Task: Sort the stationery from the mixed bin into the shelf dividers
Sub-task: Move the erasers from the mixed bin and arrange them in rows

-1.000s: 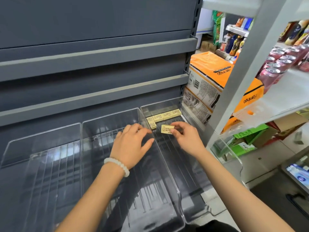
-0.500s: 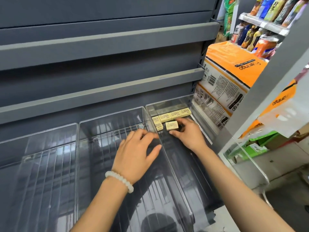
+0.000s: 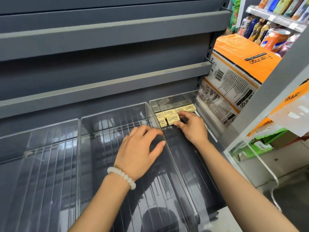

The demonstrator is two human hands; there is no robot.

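Left compartment [image 3: 40, 148] and middle compartment [image 3: 113, 124] of the clear shelf dividers are seen to hold no stationery. The left hand [image 3: 140, 151] is rested over the wall between the middle and right compartments, fingers loosely bent, nothing held. In the right compartment [image 3: 192, 97] a row of yellow erasers [image 3: 168, 113] is laid along the back wall. One eraser [image 3: 173, 119] is pinched by the right hand [image 3: 192, 126] between thumb and forefinger, just in front of that row. Its long axis is set across the compartment, parallel to the row. The right hand is the nearer; seating is judged to need a short push rearward.
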